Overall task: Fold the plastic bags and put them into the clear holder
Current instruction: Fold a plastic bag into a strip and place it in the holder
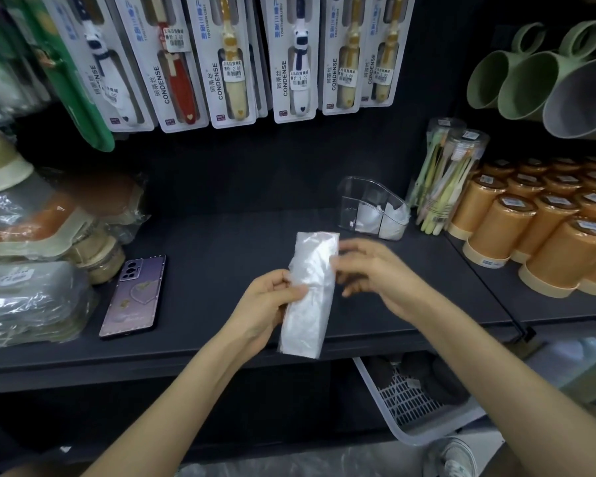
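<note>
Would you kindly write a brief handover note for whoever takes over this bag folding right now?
The left hand pinches the plastic bag by its left edge; the right hand is at its right edge, grip unclear.
The bag is a long narrow strip, held over the shelf front.
The clear holder stands at the shelf's back right with folded bags already inside.
Left: fold the strip smaller and put it in the holder.
</note>
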